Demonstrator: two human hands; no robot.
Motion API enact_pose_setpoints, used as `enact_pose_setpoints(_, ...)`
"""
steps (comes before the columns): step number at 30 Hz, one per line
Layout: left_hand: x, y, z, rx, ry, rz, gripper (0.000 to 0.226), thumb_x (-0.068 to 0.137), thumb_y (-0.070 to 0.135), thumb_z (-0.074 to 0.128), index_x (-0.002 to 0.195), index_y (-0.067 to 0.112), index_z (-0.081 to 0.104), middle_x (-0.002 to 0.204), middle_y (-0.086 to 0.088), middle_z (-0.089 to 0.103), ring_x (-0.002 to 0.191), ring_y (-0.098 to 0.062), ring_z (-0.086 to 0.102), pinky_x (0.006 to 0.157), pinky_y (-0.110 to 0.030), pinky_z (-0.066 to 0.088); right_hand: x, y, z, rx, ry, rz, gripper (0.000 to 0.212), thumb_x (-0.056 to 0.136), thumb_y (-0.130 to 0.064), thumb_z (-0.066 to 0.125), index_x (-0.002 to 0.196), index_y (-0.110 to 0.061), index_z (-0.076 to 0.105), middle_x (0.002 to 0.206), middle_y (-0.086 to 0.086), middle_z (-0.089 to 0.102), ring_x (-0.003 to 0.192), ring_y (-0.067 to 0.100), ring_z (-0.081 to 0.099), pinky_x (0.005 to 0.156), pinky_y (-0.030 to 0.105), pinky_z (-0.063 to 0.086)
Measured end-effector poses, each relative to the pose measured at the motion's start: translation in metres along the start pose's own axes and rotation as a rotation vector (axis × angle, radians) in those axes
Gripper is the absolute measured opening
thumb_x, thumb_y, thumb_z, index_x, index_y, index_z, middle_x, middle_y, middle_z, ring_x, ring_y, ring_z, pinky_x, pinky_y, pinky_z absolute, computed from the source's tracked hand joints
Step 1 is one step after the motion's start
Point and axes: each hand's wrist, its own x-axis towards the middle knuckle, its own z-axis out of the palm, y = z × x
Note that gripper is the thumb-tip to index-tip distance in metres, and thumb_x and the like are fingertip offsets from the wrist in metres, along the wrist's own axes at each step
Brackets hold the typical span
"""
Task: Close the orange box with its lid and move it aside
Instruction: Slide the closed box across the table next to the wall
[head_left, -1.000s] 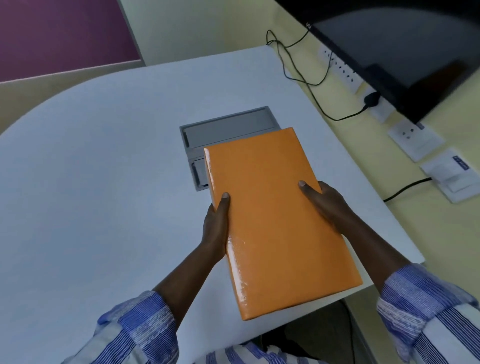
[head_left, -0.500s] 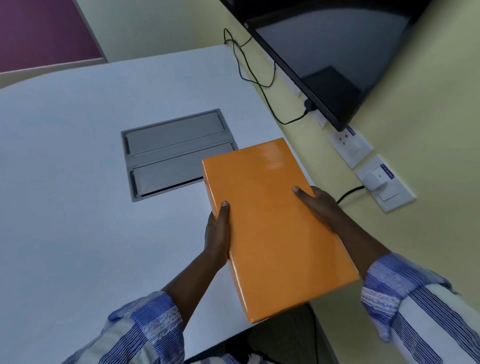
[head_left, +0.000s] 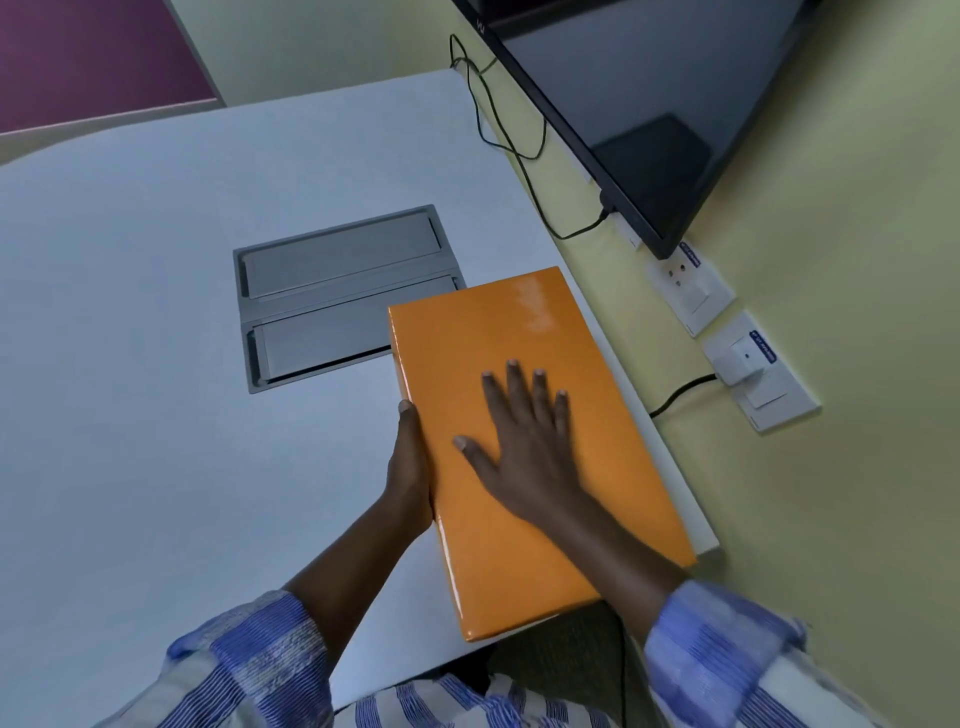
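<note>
The glossy orange box (head_left: 613, 467) lies with its lid on at the right side of the white table (head_left: 156, 364), its near end overhanging the table's front edge. My left hand (head_left: 410, 467) grips the box's left long side, thumb on the top edge. My right hand (head_left: 524, 436) lies flat on the lid, fingers spread and pointing away from me. The seam between lid and box is not visible.
A grey recessed cable hatch (head_left: 332, 291) is set in the table just left of the box's far end. A dark monitor (head_left: 639, 104) hangs on the yellow wall at right, with black cables (head_left: 519, 145) and wall sockets (head_left: 727, 332) close to the table's right edge.
The box has shifted right, towards the table's right edge and off the hatch. My right hand has left the box's right side and now rests flat on the lid.
</note>
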Motion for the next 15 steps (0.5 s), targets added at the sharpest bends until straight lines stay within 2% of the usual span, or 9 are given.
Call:
enact_pose_setpoints(3,0.0,0.001,0.009,0.011,0.002,0.012,0.054,0.093,0.078,0.023,0.121,0.049,0.06,0.116,0.007,0.076,0.104,-0.02,0.073,0.071,-0.039,0.062,0.002,0.004,0.007,-0.072,-0.014,-0.002,0.085,0.093,-0.075,0.017,0.161,-0.026,0.003,0.169,0.01,-0.009,0.153,0.038,-0.012,0.12,0.061,-0.006)
enact_pose_setpoints(6,0.002,0.001,0.021,0.017,-0.009,0.007,0.055,0.093,0.078,0.023,0.124,0.047,0.057,0.117,0.008,0.073,0.105,-0.021,0.072,0.067,-0.037,0.062,0.008,0.017,0.007,-0.103,-0.01,-0.005,0.084,0.093,-0.075,0.016,0.161,-0.027,0.004,0.169,0.009,-0.008,0.154,0.038,-0.01,0.12,0.062,-0.002)
enact_pose_setpoints(10,0.008,0.002,0.044,0.039,-0.029,0.012,0.056,0.093,0.078,0.023,0.125,0.046,0.056,0.112,0.011,0.073,0.096,-0.019,0.074,0.058,-0.031,0.062,0.012,0.04,-0.001,-0.114,-0.007,0.006,0.083,0.094,-0.075,0.018,0.161,-0.028,0.005,0.169,0.009,-0.005,0.154,0.037,-0.008,0.12,0.062,0.001)
enact_pose_setpoints(12,0.012,0.001,0.055,0.072,-0.026,0.008,0.057,0.092,0.08,0.023,0.126,0.046,0.054,0.113,0.011,0.071,0.1,-0.017,0.07,0.06,-0.034,0.06,0.013,0.052,-0.006,-0.116,0.001,0.012,0.083,0.094,-0.075,0.018,0.161,-0.028,0.005,0.169,0.008,-0.005,0.154,0.037,-0.008,0.121,0.061,0.001)
enact_pose_setpoints(15,0.016,-0.001,0.068,0.132,-0.014,-0.011,0.051,0.09,0.082,0.024,0.111,0.049,0.055,0.105,0.014,0.068,0.096,-0.014,0.065,0.064,-0.036,0.053,0.015,0.069,-0.012,-0.117,0.005,0.023,0.083,0.093,-0.075,0.018,0.161,-0.029,0.005,0.169,0.007,-0.006,0.154,0.036,-0.008,0.121,0.061,0.001)
